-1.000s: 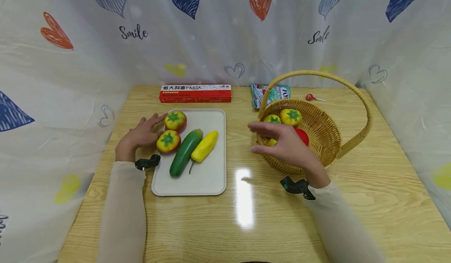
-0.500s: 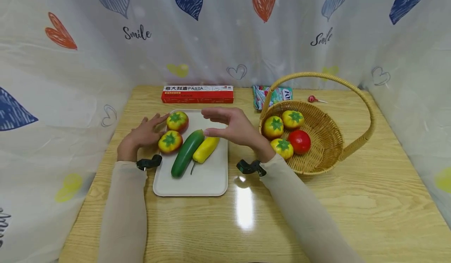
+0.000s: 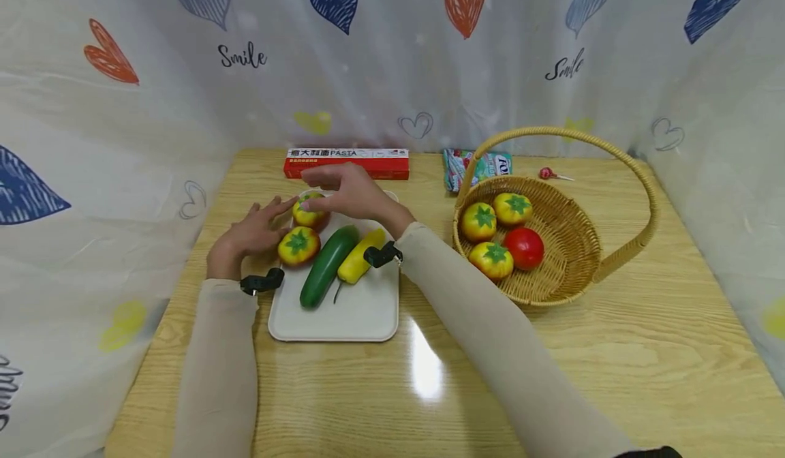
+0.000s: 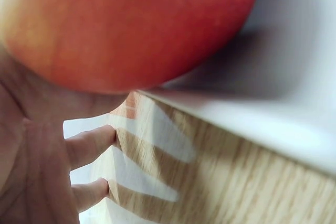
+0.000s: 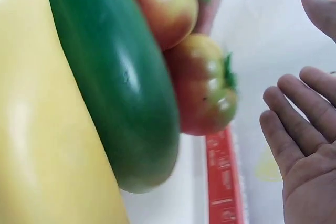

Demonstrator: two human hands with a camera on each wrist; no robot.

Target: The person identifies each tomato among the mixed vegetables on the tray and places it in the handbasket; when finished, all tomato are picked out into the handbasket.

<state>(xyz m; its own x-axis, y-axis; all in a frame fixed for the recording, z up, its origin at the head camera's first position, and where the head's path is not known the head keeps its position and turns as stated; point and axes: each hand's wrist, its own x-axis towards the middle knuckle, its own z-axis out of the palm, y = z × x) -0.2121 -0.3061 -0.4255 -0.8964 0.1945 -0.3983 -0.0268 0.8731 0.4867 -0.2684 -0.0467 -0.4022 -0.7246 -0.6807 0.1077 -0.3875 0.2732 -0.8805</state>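
Note:
A white tray holds two yellow-red toy tomatoes, a green cucumber and a yellow pepper. At the tray's left edge my left hand lies beside the tomatoes, fingers extended. Its thumb side is against the nearer tomato; in the left wrist view a red tomato bulges over that hand. My right hand hovers above the farther tomato, partly covering it. In the right wrist view the fingers of the right hand are straight, apart from the tomato.
A wicker basket with a tall handle stands on the right, holding several toy tomatoes, one plain red. Along the back lie a red pasta box, a candy bag and a lollipop. A printed curtain surrounds the table.
My right hand has swept left from over the basket, across the tray, to above the farther tomato. The left hand stays at the tray's left edge.

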